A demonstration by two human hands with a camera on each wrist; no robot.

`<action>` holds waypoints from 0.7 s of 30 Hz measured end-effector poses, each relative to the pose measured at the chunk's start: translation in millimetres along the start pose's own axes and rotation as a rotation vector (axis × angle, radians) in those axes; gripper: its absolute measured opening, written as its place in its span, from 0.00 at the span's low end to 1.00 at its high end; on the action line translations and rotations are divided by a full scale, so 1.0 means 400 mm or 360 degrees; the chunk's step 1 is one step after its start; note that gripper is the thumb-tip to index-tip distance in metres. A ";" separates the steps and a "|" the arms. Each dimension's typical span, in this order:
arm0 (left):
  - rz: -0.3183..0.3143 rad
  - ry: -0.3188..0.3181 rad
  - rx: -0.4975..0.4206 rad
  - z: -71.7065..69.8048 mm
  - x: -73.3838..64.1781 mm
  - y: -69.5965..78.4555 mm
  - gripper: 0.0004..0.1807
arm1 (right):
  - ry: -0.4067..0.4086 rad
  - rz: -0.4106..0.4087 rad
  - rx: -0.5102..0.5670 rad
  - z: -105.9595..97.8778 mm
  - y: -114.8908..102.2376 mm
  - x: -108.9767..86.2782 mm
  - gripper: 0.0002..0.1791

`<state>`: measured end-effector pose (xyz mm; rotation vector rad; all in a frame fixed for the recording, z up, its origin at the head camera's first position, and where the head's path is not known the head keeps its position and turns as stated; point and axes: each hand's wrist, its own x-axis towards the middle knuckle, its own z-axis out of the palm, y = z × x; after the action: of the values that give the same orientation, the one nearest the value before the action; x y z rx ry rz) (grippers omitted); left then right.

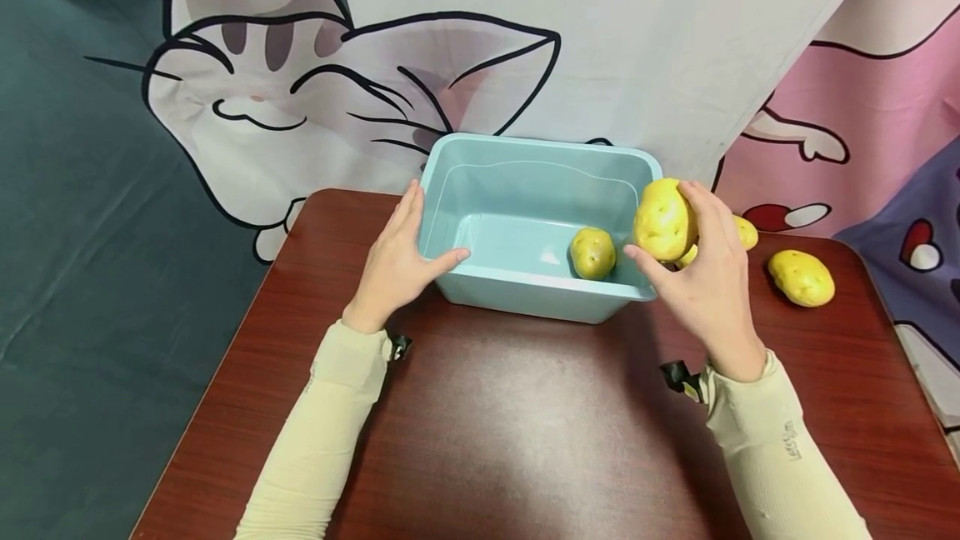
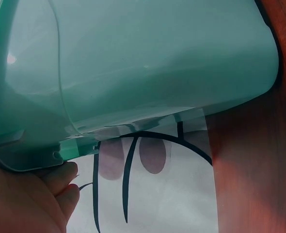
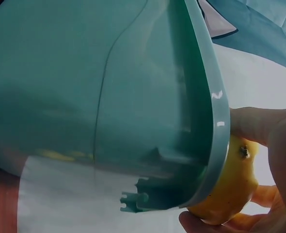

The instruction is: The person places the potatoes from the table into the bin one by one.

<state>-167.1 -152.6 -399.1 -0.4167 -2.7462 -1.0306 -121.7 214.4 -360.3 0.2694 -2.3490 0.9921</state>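
A pale blue plastic bin (image 1: pixel 525 290) stands at the table's back edge. My left hand (image 1: pixel 397 261) rests against the bin's left end, fairly straight fingers along its side and thumb over the front rim. In the left wrist view its fingertips (image 2: pixel 68 177) touch below the bin's rim. My right hand (image 1: pixel 705 265) holds a yellow potato (image 1: pixel 665 219) between thumb and fingers at the bin's right end. From the right wrist, that potato (image 3: pixel 225 187) shows partly behind the rim. One greenish-yellow potato (image 1: pixel 592 253) lies inside the bin, towards the right.
Another potato (image 1: pixel 801 277) lies on the reddish-brown table (image 1: pixel 517 423) to the right. Behind my right hand more yellow potato (image 1: pixel 746 232) shows, partly hidden. A cloth with a cartoon cat (image 1: pixel 262 98) hangs directly behind the bin.
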 end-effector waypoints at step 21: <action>-0.0027 -0.0004 -0.0013 0.000 -0.002 -0.001 0.63 | -0.0170 -0.0003 0.0010 0.040 -0.010 -0.003 0.48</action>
<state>-166.6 -153.0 -399.7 -0.3973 -2.7534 -1.0460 -125.9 200.3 -367.3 0.3350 -2.4414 1.0067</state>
